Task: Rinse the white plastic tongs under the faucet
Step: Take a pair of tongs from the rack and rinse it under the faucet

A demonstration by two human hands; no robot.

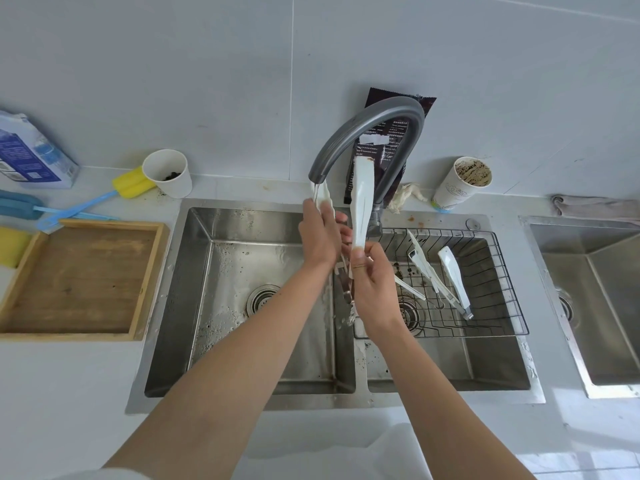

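Fingers grip tongs under faucet; steel sink, probably wet; grey wall.

tongs end behind right hand, box cropped

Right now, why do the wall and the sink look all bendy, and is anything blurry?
Head view: the wide-angle lens bows the sink rim and the lines on the wall; the light is soft and even, with a dull shine on the steel; the white tongs at the faucet look slightly soft.
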